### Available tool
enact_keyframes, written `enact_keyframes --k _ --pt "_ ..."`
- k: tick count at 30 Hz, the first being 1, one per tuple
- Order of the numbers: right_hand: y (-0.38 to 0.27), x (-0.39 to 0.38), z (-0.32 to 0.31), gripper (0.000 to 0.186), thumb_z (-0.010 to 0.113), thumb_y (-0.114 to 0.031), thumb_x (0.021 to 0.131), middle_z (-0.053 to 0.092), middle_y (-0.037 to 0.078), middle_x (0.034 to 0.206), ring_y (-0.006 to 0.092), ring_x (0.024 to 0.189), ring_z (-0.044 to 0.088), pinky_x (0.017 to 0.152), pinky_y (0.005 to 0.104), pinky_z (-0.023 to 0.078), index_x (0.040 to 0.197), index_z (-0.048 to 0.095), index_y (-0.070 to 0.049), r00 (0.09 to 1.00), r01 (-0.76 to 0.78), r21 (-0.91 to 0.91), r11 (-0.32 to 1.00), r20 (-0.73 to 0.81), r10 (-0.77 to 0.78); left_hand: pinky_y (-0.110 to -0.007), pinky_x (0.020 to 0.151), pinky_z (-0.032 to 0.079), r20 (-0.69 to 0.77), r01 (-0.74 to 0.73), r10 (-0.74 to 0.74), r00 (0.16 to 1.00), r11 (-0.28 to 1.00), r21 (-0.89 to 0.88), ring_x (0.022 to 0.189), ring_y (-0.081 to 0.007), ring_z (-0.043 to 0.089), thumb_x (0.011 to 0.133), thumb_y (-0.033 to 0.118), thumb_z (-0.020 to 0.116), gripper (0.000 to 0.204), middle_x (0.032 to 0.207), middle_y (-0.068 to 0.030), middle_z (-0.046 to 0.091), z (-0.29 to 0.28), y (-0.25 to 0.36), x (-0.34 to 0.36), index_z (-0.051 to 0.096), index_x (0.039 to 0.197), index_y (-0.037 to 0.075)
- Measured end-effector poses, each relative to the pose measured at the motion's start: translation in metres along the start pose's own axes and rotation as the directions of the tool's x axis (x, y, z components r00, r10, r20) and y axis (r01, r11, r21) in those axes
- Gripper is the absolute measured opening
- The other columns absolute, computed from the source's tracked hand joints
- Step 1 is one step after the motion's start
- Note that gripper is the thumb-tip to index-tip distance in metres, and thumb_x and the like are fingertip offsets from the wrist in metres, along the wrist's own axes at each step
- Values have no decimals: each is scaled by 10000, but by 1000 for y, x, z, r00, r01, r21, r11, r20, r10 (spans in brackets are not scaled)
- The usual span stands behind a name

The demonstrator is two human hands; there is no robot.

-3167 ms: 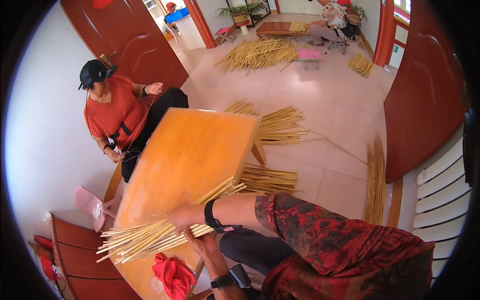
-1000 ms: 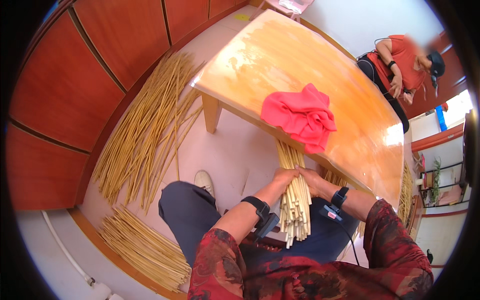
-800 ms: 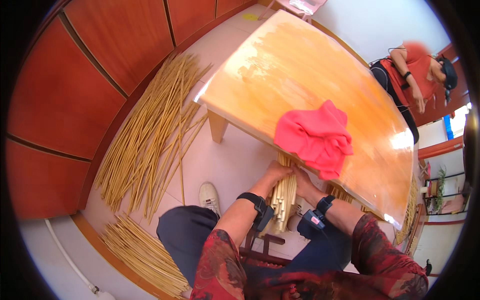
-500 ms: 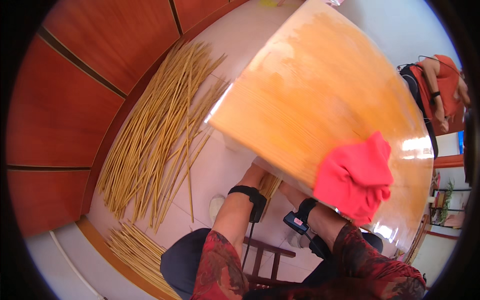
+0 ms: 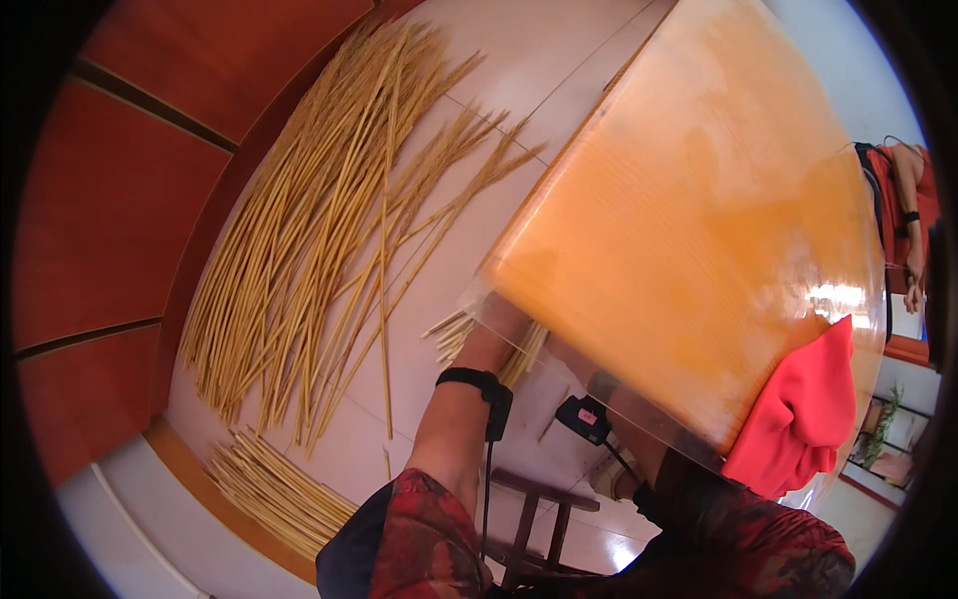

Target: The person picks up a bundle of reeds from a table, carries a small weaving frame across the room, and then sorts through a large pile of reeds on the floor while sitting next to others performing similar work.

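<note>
My left hand (image 5: 502, 319) reaches under the near edge of an orange wooden table (image 5: 639, 250), and its fingers are hidden. My right hand (image 5: 571, 355) is also under that edge, dim behind the clear table cover (image 5: 639, 407). Pale cut stalks (image 5: 451, 333) stick out left of my left wrist, and more yellow stalks (image 5: 523, 359) show between the two arms. Whether either hand grips them I cannot tell. Each arm wears a black strap with a small box.
Long dry stalks with feathery tops (image 5: 309, 210) lie heaped on the tiled floor at left, near red cabinets (image 5: 120, 200). A bare-stalk pile (image 5: 284, 494) lies closer. A red cloth (image 5: 798, 414) drapes the table corner. A dark wooden stool (image 5: 519, 534) stands below; another person (image 5: 910, 205) is far right.
The view has shifted, so the table and red cloth appear farther right. Pale stalk ends now show left of my left wrist. My right forearm sits deeper under the table edge.
</note>
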State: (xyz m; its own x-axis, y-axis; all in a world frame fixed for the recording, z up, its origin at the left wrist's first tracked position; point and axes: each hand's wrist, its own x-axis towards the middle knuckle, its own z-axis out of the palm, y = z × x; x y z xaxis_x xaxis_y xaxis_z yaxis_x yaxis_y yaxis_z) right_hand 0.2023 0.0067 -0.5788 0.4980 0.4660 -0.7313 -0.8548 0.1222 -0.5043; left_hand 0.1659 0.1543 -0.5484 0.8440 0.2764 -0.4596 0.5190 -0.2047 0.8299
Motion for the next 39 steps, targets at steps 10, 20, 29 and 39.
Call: enact_keyframes --k 10,20,29,39 --pt "-3 -41 -17 324 449 -312 853 545 89 1000 215 913 538 771 403 454 1075 480 -77 995 -91 -111 990 -50 86 -452 936 271 -122 -117 189 974 889 443 1088 -320 420 619 258 663 623 1124 -207 460 -3 -28 -64 410 1130 6" --pt "14 -43 -8 331 437 -317 855 545 89 1002 219 918 536 773 413 452 1084 476 -82 992 -127 -99 987 -23 126 -476 966 209 -147 -23 138 979 801 599 1124 -308 360 711 351 550 633 1164 -180 420 3 -86 -69 352 1188 -16" --pt "1 10 12 336 426 -322 856 544 89 1003 222 923 534 774 421 449 1092 472 -87 996 -85 -145 986 0 86 -440 882 335 77 282 -303 950 937 204 1057 -291 449 763 402 482 512 1100 -179 499 -18 -3 -46 468 1111 27" --pt "-15 -5 41 381 413 -371 850 549 85 994 235 909 537 772 444 442 1115 461 -101 937 -342 -485 805 -237 255 -454 882 325 -4 252 -297 955 802 541 1064 -269 453 794 373 496 448 1160 -131 466 -54 40 -88 479 1097 43"
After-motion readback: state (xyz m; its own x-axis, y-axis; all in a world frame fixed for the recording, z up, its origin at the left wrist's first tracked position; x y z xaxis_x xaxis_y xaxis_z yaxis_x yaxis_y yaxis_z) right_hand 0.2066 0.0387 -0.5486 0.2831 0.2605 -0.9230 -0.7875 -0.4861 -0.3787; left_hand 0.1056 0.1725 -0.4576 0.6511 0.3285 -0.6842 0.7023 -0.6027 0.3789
